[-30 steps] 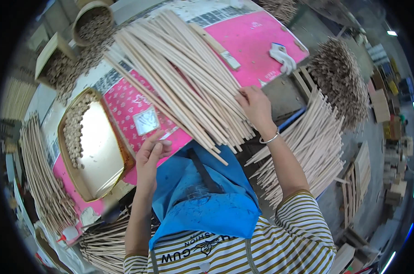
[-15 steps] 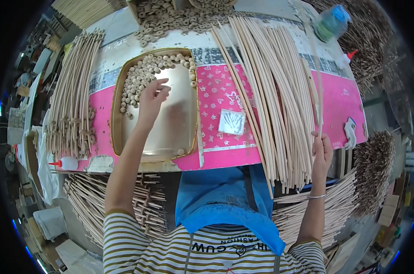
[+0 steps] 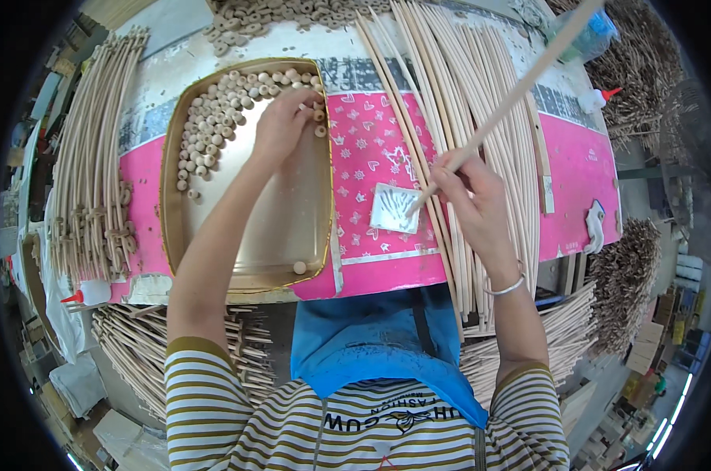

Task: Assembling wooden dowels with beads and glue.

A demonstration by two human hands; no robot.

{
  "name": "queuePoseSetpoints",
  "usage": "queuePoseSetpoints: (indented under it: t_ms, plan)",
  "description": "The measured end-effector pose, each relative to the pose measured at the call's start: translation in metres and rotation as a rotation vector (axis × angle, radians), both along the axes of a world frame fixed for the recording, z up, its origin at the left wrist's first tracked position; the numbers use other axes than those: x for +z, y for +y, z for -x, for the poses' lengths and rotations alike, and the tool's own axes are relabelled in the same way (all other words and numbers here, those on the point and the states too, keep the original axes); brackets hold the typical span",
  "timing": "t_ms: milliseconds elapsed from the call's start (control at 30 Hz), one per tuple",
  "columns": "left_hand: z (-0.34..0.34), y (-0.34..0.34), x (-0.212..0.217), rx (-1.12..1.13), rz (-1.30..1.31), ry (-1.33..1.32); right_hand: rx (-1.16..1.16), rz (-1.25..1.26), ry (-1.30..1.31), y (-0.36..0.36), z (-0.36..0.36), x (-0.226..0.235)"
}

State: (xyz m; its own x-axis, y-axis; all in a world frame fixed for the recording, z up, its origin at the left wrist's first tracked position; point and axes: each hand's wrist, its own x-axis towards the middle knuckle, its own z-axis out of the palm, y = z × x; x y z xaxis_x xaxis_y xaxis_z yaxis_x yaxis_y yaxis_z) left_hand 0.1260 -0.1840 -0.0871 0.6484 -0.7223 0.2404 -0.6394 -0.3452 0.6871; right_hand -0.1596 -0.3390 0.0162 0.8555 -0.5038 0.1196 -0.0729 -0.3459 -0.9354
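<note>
Pale wood is the material of the long stick (image 3: 520,90) in the right hand (image 3: 473,192) — the fingers are clamped around it not far from its lower end, and it slants up toward the far right corner of the table (image 3: 579,177). Its lower tip is over a white square pad (image 3: 383,222) with grey streaks, which lies near the middle of the table's near edge; whether the tip touches it, I cannot tell. The left hand (image 3: 283,129) is inside a gold tray (image 3: 281,228), beside its right wall, with fingers bent at the wooden beads (image 3: 206,125); I cannot tell if they are closed on one. Most beads gather along the tray's far and left sides — one lies alone near its near side. Right of the pad, many loose rods (image 3: 520,161) reach from the far edge past the near edge. A white bottle (image 3: 96,293) with red tip lies at the near left corner, a white glove (image 3: 595,229) at the near right one.
</note>
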Motion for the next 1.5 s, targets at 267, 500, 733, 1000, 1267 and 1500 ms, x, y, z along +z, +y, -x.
queuePoseSetpoints:
  t_ms: [267, 500, 733, 1000, 1267, 1500]
  plan:
    - [0.005, -0.002, 0.01, -0.052, -0.141, -0.282, 0.074, 0.198, 0.014, 0.012, -0.027, -0.025]
    - [0.061, 0.025, 0.053, 0.002, 0.165, 0.268, 0.133, 0.213, 0.018, 0.018, -0.038, -0.022]
    - [0.192, 0.076, 0.095, -0.17, 0.259, 0.582, 0.23, 0.296, 0.072, 0.018, -0.035, -0.025]
    - [0.247, 0.07, 0.058, -0.048, 0.429, 1.182, 0.124, 0.115, 0.061, -0.001, -0.016, -0.027]
    - [0.233, 0.053, 0.059, 0.068, 0.603, 1.343, -0.092, -0.251, -0.176, -0.015, 0.006, -0.003]
    - [0.234, 0.04, 0.054, 0.112, 0.671, 1.432, -0.128, -0.302, -0.287, -0.006, 0.019, 0.009]
